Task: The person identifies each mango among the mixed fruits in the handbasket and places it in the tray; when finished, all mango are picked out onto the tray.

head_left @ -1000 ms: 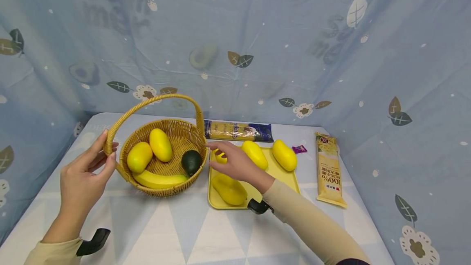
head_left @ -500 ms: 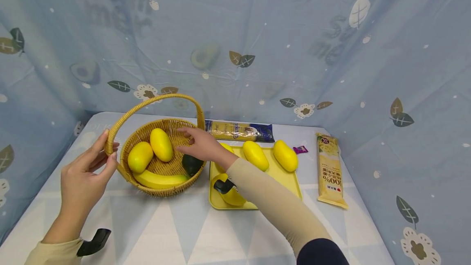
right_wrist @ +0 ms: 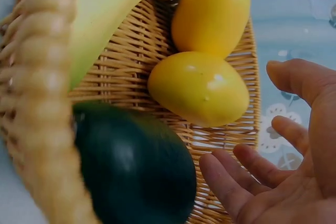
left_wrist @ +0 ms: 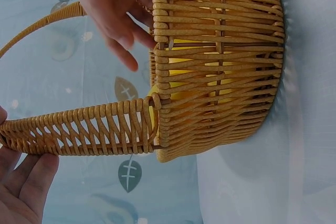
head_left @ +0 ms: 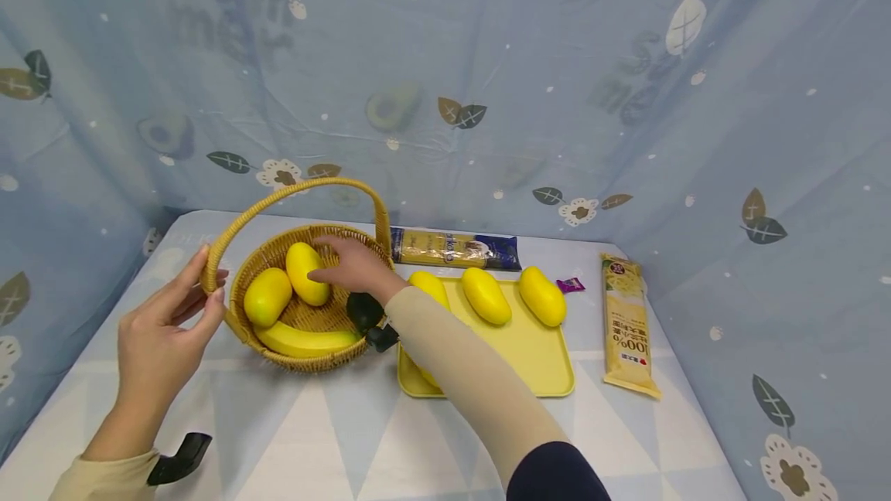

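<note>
Arched tan wicker handle (head_left: 254, 212) pinched between thumb and fingers of left hand (head_left: 160, 331); round tan wicker basket (head_left: 306, 366) stood on table. Right hand (head_left: 355, 265) held over basket, fingers spread, nothing grasped. Smooth yellow oval mango (right_wrist: 199, 88) seated inside, near right fingertips; glossy dark green rounded avocado (right_wrist: 136, 166) placed nearby, fingertip contact not discernible.

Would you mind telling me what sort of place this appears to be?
Probably an indoor table set up for a demonstration: a printed curtain hangs behind it and along both sides, with a basket of fruit and a tray laid out on top.
</note>
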Demonstrator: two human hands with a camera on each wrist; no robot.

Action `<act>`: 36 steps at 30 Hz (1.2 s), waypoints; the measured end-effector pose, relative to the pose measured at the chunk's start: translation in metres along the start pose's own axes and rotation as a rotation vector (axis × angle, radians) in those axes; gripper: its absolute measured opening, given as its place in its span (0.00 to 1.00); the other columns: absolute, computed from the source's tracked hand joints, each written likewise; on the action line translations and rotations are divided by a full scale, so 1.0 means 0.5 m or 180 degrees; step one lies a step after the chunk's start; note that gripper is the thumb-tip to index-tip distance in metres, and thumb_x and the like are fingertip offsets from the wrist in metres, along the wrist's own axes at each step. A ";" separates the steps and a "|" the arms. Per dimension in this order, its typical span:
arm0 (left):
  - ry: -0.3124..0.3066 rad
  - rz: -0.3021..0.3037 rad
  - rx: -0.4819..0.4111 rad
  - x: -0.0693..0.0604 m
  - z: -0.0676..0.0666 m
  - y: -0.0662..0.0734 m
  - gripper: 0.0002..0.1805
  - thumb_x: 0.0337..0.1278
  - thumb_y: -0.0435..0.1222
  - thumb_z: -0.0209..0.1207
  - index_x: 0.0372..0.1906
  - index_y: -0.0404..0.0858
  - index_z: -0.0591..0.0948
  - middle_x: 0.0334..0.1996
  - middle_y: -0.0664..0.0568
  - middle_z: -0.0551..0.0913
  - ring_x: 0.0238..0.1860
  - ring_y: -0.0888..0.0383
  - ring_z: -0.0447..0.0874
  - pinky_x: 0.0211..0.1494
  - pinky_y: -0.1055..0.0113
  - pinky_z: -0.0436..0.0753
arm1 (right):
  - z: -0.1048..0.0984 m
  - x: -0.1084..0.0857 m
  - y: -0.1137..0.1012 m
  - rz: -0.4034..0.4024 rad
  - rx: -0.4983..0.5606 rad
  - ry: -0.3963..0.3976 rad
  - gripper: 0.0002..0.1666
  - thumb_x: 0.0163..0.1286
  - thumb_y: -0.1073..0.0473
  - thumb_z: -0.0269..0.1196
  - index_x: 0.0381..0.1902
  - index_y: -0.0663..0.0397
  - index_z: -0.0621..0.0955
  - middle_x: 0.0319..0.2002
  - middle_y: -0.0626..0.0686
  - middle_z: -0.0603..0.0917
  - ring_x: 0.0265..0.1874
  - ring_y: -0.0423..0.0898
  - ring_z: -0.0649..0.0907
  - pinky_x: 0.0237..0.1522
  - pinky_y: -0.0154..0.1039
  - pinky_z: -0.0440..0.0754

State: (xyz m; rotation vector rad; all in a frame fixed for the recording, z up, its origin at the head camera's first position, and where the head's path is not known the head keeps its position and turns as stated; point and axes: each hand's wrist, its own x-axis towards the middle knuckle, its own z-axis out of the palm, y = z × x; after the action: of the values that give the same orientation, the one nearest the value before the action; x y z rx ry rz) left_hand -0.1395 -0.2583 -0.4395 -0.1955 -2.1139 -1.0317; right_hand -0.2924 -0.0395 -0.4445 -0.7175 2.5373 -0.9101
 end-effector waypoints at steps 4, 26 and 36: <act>0.0014 0.0013 -0.0001 -0.001 -0.001 -0.004 0.43 0.47 0.16 0.68 0.69 0.48 0.77 0.49 0.78 0.79 0.47 0.87 0.78 0.47 0.89 0.74 | 0.018 0.017 -0.001 0.0080 0.0058 -0.0024 0.41 0.71 0.43 0.66 0.78 0.38 0.66 0.75 0.48 0.67 0.73 0.45 0.68 0.69 0.43 0.74; -0.0017 -0.0007 0.0001 0.004 -0.003 0.005 0.43 0.48 0.16 0.67 0.70 0.50 0.77 0.49 0.78 0.79 0.48 0.87 0.77 0.48 0.89 0.75 | 0.037 0.048 -0.033 0.0379 -0.0291 -0.0336 0.43 0.71 0.44 0.66 0.79 0.25 0.61 0.74 0.40 0.68 0.66 0.41 0.75 0.62 0.37 0.77; -0.0052 -0.0058 0.0065 0.002 -0.005 0.008 0.44 0.49 0.16 0.67 0.70 0.51 0.76 0.49 0.77 0.78 0.48 0.88 0.76 0.48 0.89 0.75 | 0.062 0.063 -0.028 0.0295 -0.0237 -0.0195 0.47 0.70 0.49 0.69 0.80 0.27 0.58 0.67 0.46 0.75 0.50 0.41 0.79 0.45 0.34 0.78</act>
State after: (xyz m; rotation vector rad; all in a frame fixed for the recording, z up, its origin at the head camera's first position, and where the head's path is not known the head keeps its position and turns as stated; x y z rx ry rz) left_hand -0.1368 -0.2576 -0.4354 -0.1755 -2.1437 -1.0221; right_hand -0.2984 -0.0819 -0.4625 -0.6335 2.5386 -0.7554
